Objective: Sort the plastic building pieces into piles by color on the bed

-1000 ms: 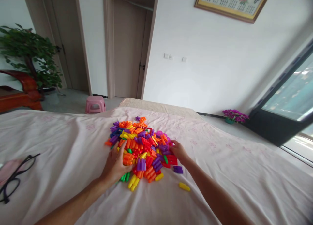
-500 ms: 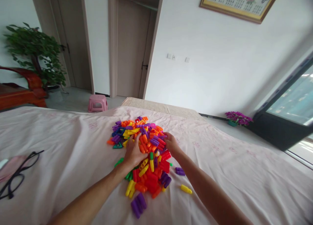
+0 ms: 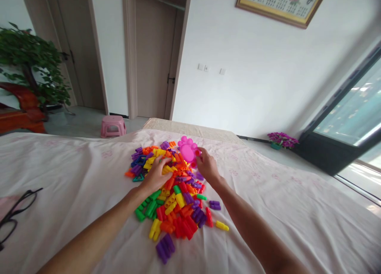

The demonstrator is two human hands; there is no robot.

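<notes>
A pile of colourful plastic building blocks [image 3: 179,198] lies on the bedsheet in front of me. My right hand [image 3: 208,167], at the pile's far right side, is closed on the edge of a bright pink paw-shaped piece [image 3: 187,152], which is raised on its edge above the heap. Over the pile's left part, my left hand [image 3: 156,174] has its thumb and fingers apart beside yellow blocks [image 3: 168,169]. Green blocks [image 3: 151,207] are below that hand. A purple block [image 3: 165,248] and a yellow one [image 3: 222,225] lie loose at the near side.
The pale patterned sheet [image 3: 268,210] is wrinkled. Black-framed glasses [image 3: 18,212] lie at the left. Beyond the sheet are a pink stool [image 3: 113,127], a wooden chair [image 3: 24,111], a leafy plant [image 3: 32,63] and purple flowers in a pot [image 3: 281,141].
My right hand has lifted the pink piece up out of the heap. Blocks that were gathered between both hands have dropped back onto the pile, and my left hand has spread.
</notes>
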